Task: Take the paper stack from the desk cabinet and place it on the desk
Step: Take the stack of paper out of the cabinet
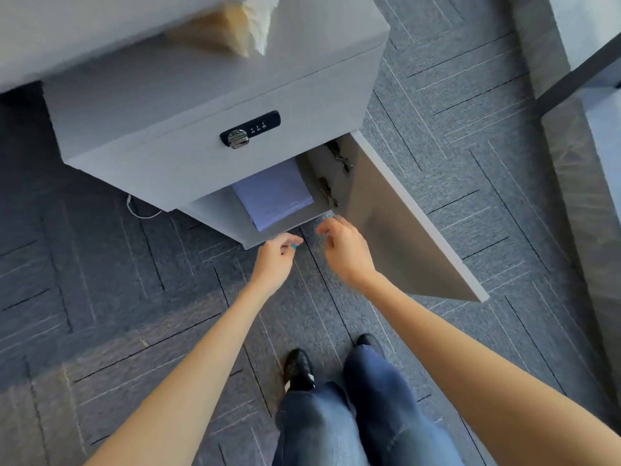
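Observation:
A white paper stack [274, 196] lies flat on the shelf inside the grey desk cabinet [188, 129], under its locked drawer. The cabinet door [400, 227] stands swung open to the right. My left hand [275, 260] hovers just in front of the shelf's front edge, fingers loosely curled and empty, a small blue mark at a fingertip. My right hand [342, 250] is beside it, near the door's hinge side, fingers apart and holding nothing. Neither hand touches the paper. The desk top [84, 25] runs along the upper left.
A tissue box [235, 28] sits on the desk top above the cabinet. A combination lock [250, 129] is on the drawer front. Grey carpet covers the floor; my legs and shoes [299, 368] stand below. Another desk [584, 45] is at the right.

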`<state>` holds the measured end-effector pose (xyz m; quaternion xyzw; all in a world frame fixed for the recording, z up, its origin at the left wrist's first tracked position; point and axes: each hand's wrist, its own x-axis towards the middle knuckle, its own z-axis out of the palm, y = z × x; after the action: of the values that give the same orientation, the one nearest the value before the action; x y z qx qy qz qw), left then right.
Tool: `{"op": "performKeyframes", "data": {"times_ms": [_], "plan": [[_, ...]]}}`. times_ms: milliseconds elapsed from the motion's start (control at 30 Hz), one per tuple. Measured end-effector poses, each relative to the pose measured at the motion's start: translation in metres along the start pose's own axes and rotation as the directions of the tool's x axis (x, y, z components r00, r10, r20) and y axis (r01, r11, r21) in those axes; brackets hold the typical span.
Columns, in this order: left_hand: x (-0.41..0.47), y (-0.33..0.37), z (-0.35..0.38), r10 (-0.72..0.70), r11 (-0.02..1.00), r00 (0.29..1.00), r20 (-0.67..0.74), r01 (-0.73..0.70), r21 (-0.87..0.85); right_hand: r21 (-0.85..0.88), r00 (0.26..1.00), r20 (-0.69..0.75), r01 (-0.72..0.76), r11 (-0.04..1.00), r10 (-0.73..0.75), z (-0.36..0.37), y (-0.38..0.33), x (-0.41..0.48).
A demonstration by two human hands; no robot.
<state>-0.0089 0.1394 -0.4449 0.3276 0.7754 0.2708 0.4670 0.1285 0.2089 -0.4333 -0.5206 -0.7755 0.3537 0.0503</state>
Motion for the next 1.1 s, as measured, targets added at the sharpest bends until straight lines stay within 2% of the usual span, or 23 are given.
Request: {"op": "performKeyframes", "data": {"times_ms": [100, 233, 500, 700, 767, 867, 967, 1100], "plan": [[0.049, -0.026, 0.013, 0.017, 1.0, 1.0, -0.027, -0.016, 0.024, 0.042, 0.999, 0.023, -0.029, 0.999, 0.028, 0.03, 0.022, 0.043], [0.12, -0.067, 0.026, 0.042, 0.999, 0.995, -0.095, -0.04, 0.024, 0.085, 1.0, -0.005, 0.022, 0.996, -0.022, 0.077, 0.049, 0.103], [0.238, -0.142, 0.031, 0.116, 0.993, 0.962, -0.248, -0.108, 0.043, 0.037, 0.995, 0.031, 0.091, 0.995, -0.092, 0.165, 0.101, 0.218], [0.31, -0.182, 0.028, 0.177, 0.983, 0.901, -0.397, -0.14, 0.121, -0.057, 0.988, 0.011, 0.152, 0.987, -0.151, 0.215, 0.12, 0.283], [0.325, -0.192, 0.026, 0.176, 0.98, 0.851, -0.495, -0.105, 0.169, -0.098, 0.992, -0.014, 0.12, 0.988, -0.122, 0.226, 0.123, 0.301], [0.339, -0.205, 0.025, 0.055, 0.974, 0.772, -0.633, 0.099, 0.205, -0.154, 0.998, -0.064, 0.011, 0.988, -0.021, 0.24, 0.128, 0.318], [0.345, -0.209, 0.024, -0.058, 0.939, 0.756, -0.653, 0.264, 0.222, -0.192, 0.994, -0.072, -0.095, 0.977, 0.083, 0.247, 0.13, 0.332], [0.351, -0.204, 0.021, -0.099, 0.929, 0.736, -0.669, 0.31, 0.204, -0.091, 0.976, -0.065, -0.213, 0.973, 0.207, 0.251, 0.13, 0.347]]}}
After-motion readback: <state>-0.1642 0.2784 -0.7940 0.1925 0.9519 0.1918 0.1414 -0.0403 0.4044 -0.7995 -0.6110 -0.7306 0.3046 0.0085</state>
